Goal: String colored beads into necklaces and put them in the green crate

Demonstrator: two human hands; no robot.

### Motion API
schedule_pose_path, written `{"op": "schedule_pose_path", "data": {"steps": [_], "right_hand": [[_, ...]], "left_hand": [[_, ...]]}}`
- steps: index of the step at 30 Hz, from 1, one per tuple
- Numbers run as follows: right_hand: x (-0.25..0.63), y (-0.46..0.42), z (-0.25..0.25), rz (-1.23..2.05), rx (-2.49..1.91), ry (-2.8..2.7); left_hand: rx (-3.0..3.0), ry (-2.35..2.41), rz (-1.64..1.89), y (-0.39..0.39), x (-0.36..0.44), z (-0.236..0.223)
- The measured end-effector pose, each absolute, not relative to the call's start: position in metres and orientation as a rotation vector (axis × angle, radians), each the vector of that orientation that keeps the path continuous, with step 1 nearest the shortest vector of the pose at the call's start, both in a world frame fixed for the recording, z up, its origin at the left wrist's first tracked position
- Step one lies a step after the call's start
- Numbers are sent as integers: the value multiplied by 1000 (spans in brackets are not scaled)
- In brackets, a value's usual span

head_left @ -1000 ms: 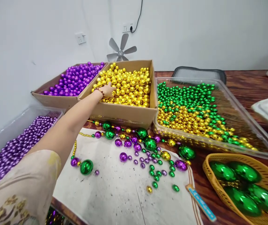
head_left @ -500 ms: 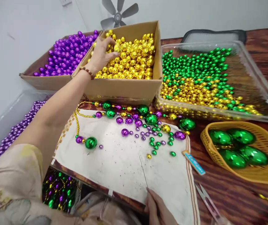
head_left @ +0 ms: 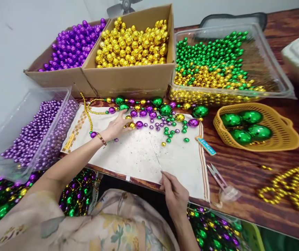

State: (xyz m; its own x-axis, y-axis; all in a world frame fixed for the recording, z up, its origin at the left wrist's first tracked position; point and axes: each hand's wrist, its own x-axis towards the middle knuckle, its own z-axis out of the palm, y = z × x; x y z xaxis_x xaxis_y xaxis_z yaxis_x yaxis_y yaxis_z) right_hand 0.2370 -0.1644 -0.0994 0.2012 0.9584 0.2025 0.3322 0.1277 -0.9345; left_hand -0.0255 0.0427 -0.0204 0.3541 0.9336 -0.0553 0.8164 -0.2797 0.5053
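My left hand (head_left: pixel 118 126), with a brown bead bracelet at its wrist, is low over the upper left of the white cloth (head_left: pixel 128 157). Its fingers curl loosely around shiny gold beads (head_left: pixel 131 125), beside loose purple beads (head_left: pixel 139 124). My right hand (head_left: pixel 174 191) is at the cloth's front edge, pinching a long thin needle (head_left: pixel 156 155) that points up and away over the cloth. Along the cloth's far edge runs a strung garland of green (head_left: pixel 165 110), purple and gold beads. Small loose green beads (head_left: pixel 168 140) lie in front of it.
Behind the cloth stand cardboard boxes of purple beads (head_left: pixel 73 45) and gold beads (head_left: pixel 131 45). A clear tub (head_left: pixel 274 69) holds green and gold beads; another tub (head_left: pixel 68 90) holds small purple ones. At right are a yellow basket (head_left: pixel 287 136), thread snips (head_left: pixel 218 176) and gold bead strands (head_left: pixel 295 184).
My left hand has come down from the gold bead box to the cloth, bringing gold beads. My right hand still holds the needle. The camera view has shifted.
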Motion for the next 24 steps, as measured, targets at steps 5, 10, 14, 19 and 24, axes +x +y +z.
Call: {"op": "schedule_pose_path", "data": {"steps": [5, 10, 14, 19, 24], "right_hand": [[233, -165, -93, 898, -1349, -1186], [228, -168, -72, 983, -1246, -1265], [222, -177, -59, 961, -1221, -1338], [219, -185, -56, 925, -1282, -1318], [218, -187, -59, 928, -1303, -1291]], "left_hand": [[1720, 1338, 887, 16, -13, -3], [783, 896, 1003, -20, 12, -1], [611, 785, 1063, -37, 27, 4], [587, 749, 1061, -46, 32, 6], [570, 721, 1075, -47, 35, 5]]}}
